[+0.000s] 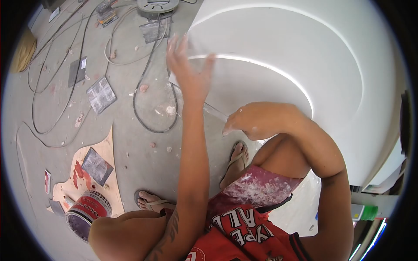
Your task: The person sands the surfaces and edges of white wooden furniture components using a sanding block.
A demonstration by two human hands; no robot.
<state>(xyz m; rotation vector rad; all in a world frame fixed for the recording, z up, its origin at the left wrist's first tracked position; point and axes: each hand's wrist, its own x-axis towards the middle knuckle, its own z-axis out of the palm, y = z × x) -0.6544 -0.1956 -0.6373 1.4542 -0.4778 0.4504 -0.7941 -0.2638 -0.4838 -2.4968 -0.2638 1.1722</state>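
Observation:
A large, smooth white panel (287, 39) with curved raised lines fills the upper right. My left hand (190, 71) is at the panel's left edge with its fingers spread, slightly blurred by motion and dusted with white powder. Nothing shows in its palm. My right hand (254, 122) bends down at the wrist by the panel's near edge, its fingers drawn together and white powder on the fingertips. What those fingers hold, if anything, I cannot tell.
Cables (136, 100) loop over the grey floor, among several sanding sheets (102, 95). A paint can (89, 211) lies tilted at lower left beside a tan board (106, 150) stained red, with a dark sheet (97, 166) on it. A round grey device (157, 6) sits at the top.

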